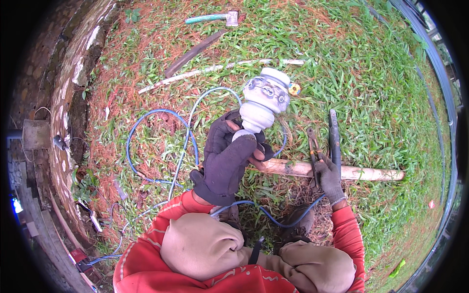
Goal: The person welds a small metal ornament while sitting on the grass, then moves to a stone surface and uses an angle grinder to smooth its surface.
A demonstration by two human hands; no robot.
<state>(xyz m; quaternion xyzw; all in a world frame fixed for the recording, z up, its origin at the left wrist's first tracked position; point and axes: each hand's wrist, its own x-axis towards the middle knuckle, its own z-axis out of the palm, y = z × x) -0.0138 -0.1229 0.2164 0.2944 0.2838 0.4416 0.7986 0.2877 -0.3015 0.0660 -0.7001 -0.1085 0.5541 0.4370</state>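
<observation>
My left hand (229, 156), in a dark glove with bare fingertips, is closed around the narrow end of a white and grey bulbous piece (264, 100) with stacked rings and a patterned band. It is held up, tilted, above the grass. My right hand (328, 177), in a grey glove, is closed at a pair of pliers (313, 141) with orange on them, jaws pointing away from me. Beside the pliers a dark tube-like bar (334, 134) runs up to this hand; whether the fingers also grip it is hidden. A pale peeled pole (364, 173) lies under both hands.
Blue hose or cable (128, 141) loops over the grass on the left and past my feet. Farther off lie a hatchet (231, 18) with a green handle, a dark wooden strip (195, 52) and a long pale strip (195, 73). A low weathered wall (68, 93) borders the left.
</observation>
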